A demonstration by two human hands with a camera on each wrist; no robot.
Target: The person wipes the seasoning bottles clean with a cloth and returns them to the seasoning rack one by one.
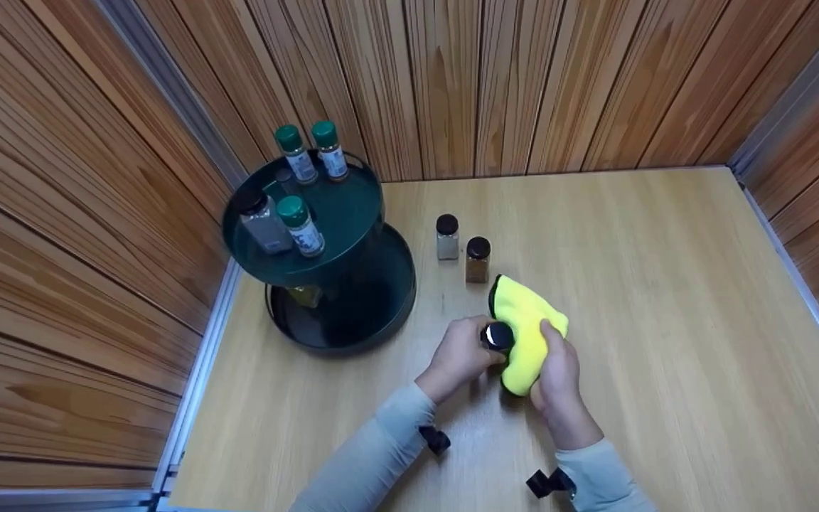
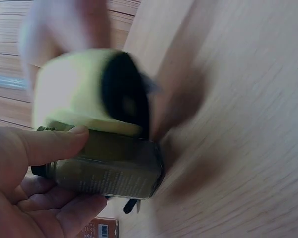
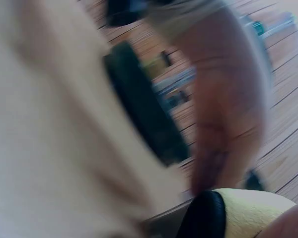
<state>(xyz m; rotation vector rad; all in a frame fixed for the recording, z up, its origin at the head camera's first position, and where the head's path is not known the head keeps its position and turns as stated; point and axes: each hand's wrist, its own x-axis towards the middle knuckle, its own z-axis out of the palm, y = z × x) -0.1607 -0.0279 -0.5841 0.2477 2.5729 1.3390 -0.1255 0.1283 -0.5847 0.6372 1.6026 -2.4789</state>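
My left hand [image 1: 461, 355] grips a square spice jar [image 2: 109, 171] with a black cap [image 1: 498, 336], thumb on one side and fingers beneath in the left wrist view. A bright yellow cloth [image 1: 529, 331] with a dark edge is pinched in my right hand [image 1: 559, 370], thumb on top. The cloth lies against the side of the jar. Just beyond the hands stand two dark-capped jars, one with pale contents [image 1: 447, 238] and one with brown contents [image 1: 478, 262]. Blur hides detail in the right wrist view.
A dark green two-tier round rack [image 1: 352, 245] stands at the left. Its upper tier bears several jars, among them a green-capped jar [image 1: 301, 227] and a larger dark-capped jar [image 1: 264, 224]. A yellowish jar [image 1: 305, 295] shows on the lower tier. Wood-panelled walls [image 1: 509, 85] bound the table.
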